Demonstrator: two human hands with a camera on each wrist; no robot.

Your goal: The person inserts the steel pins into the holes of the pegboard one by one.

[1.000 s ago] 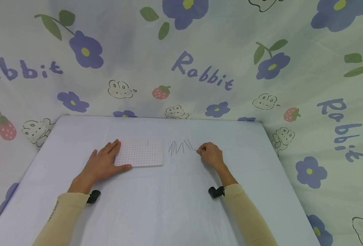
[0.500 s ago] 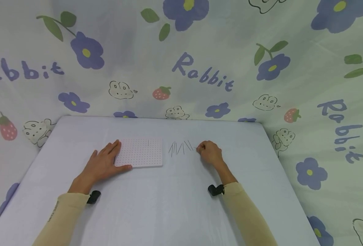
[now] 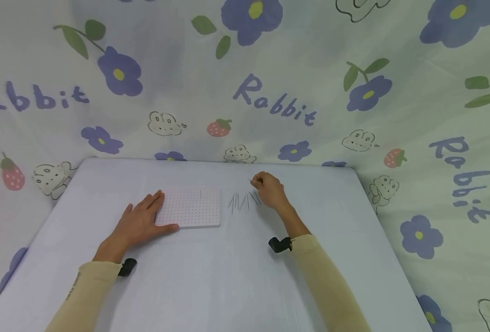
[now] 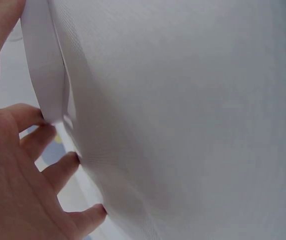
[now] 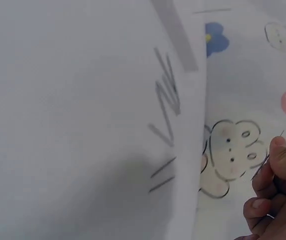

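A white pegboard with a grid of small holes lies on the table. My left hand rests against it, fingers along the left side and thumb at the front edge; the left wrist view shows its fingers spread and slightly bent. One thin pin stands upright near the board's far right. Above the table, my right hand pinches another thin dark pin between thumb and index finger. Beneath and left of that hand, several loose pins lie in a row.
A white cloth covers the table. Behind and beside it hangs a curtain printed with flowers, rabbits and strawberries. A small black wrist camera sits at the right sleeve, another black camera at the left.
The right hand has moved left and away from me, rising off the table with the pin pinched. My left hand and the board keep their places; the head view has tilted slightly.
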